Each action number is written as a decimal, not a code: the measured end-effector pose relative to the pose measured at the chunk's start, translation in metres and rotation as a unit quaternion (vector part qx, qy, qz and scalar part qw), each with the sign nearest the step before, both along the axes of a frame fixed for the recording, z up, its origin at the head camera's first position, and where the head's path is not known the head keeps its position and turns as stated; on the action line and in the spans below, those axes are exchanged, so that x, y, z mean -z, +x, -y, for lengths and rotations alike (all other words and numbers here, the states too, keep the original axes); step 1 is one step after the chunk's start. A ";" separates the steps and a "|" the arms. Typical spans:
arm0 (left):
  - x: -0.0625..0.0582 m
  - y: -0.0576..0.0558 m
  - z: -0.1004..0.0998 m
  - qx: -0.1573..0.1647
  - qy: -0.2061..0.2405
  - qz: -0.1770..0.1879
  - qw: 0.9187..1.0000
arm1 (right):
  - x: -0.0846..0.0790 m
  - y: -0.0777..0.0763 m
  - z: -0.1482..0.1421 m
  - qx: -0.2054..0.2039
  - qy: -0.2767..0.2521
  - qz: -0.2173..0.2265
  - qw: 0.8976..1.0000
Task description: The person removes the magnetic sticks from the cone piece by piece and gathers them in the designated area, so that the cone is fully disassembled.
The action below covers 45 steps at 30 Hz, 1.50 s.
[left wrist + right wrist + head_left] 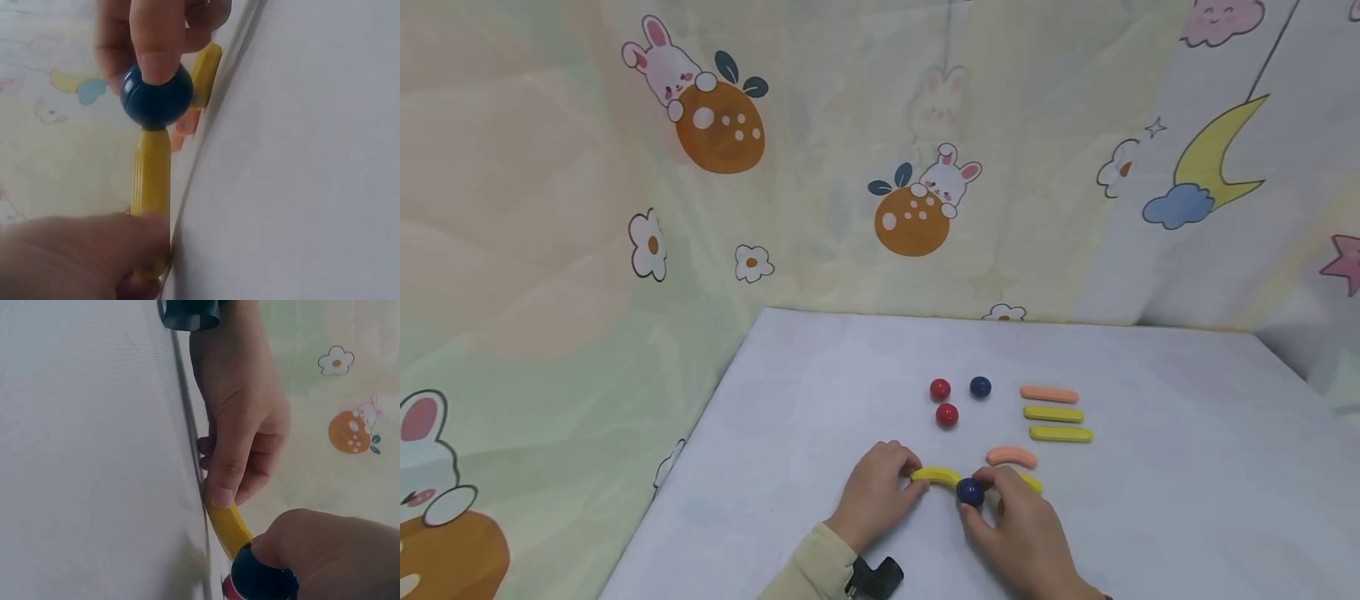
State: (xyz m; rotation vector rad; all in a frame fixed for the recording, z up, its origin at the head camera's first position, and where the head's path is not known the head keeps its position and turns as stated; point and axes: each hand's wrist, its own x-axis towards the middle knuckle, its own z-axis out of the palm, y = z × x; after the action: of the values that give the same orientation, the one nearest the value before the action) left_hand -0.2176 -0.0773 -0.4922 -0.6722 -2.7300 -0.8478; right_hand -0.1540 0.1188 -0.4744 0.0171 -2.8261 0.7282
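My left hand (878, 493) pinches the left end of a curved yellow toy stick (937, 474) between thumb and fingers. At the stick's other end sits a glossy dark blue ball (970, 492), touching it. My right hand (1026, 533) grips this ball with thumb and fingertips. In the left wrist view the blue ball (156, 97) meets the tip of the yellow stick (152, 172). Just beyond my right hand lie a curved orange stick (1011, 456) and another yellow stick (1032, 482), partly hidden by the fingers.
Two red balls, one (940, 389) behind the other (947, 415), lie farther back beside a second blue ball (980, 387). To their right, a straight orange stick (1049, 394) and two straight yellow sticks (1060, 434) form rows on the white table (820, 375). Printed fabric (820, 167) hangs behind.
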 end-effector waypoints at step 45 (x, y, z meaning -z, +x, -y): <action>-0.001 -0.004 0.001 -0.066 -0.001 0.010 0.998 | -0.003 -0.112 -0.036 -0.005 -0.113 0.063 0.992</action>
State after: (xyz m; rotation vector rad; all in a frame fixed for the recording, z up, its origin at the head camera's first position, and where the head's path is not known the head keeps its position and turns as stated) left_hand -0.2215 -0.0780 -0.4915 -0.4787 -2.7569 -0.8246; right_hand -0.2656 0.1549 -0.4713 -0.0545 -2.8444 1.0828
